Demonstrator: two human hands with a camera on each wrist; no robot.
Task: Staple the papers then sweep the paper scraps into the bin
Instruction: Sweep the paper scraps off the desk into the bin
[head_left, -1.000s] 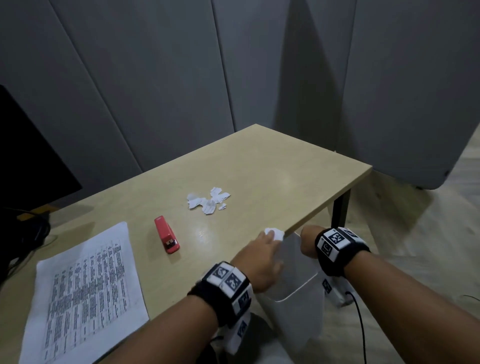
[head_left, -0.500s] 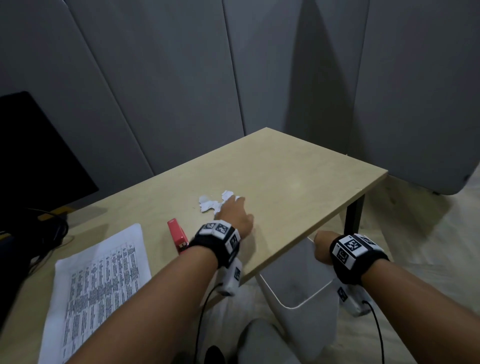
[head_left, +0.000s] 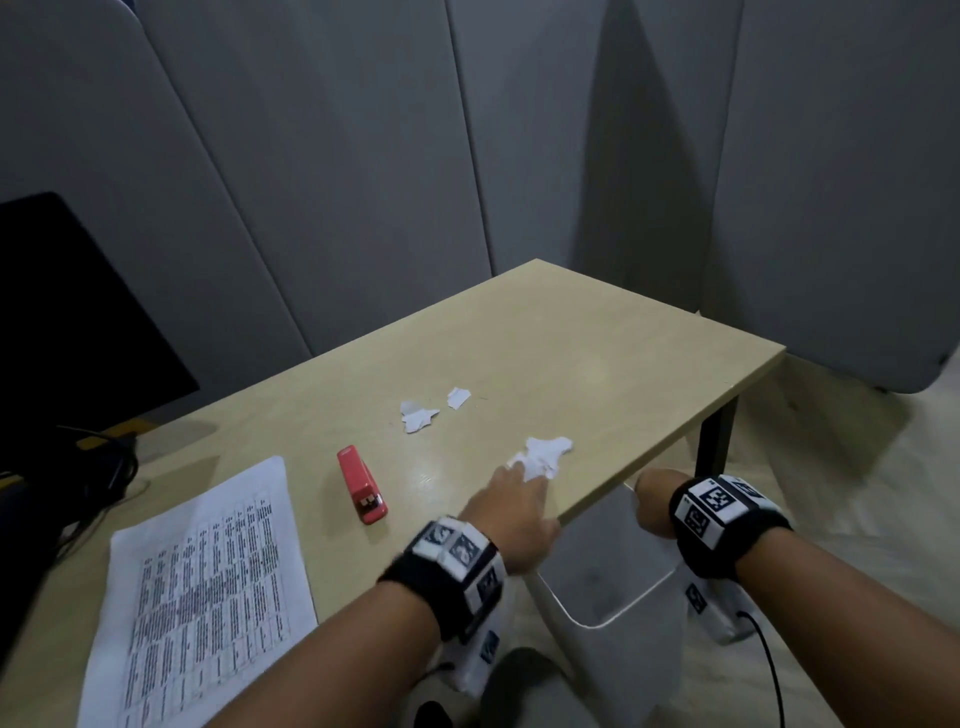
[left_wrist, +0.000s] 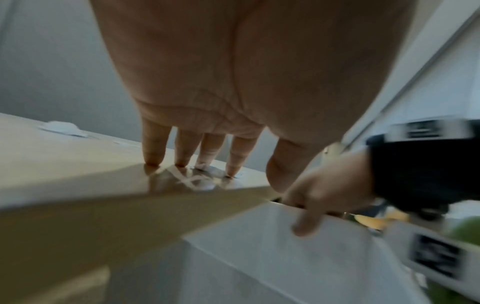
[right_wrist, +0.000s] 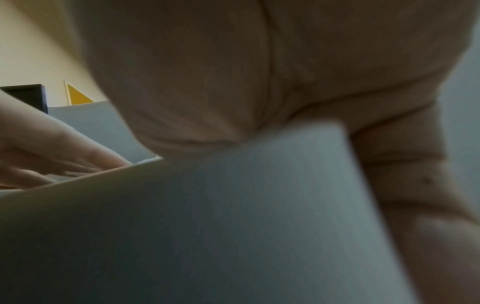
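Observation:
My left hand (head_left: 511, 499) lies flat near the table's front edge, straight fingers (left_wrist: 153, 148) pressing down on a clump of white paper scraps (head_left: 545, 454). More scraps (head_left: 418, 415) and one separate scrap (head_left: 458, 397) lie farther back on the table (head_left: 597, 338). My right hand (head_left: 655, 501) grips the rim of the white bin (head_left: 618, 597), held just below the table edge; its thumb (left_wrist: 307, 218) hooks over the rim (left_wrist: 337, 218). The printed papers (head_left: 202, 587) lie at the near left, with the red stapler (head_left: 362, 484) beside them.
A dark monitor (head_left: 67, 317) and cables (head_left: 93, 467) stand at the far left. Grey partition panels (head_left: 519, 130) close off the back. The black table leg (head_left: 717, 441) stands beside the bin, over a pale floor (head_left: 857, 493).
My left hand went back to the scrap pile, then drew a clump of scraps toward the front edge above the bin. My right hand kept holding the bin.

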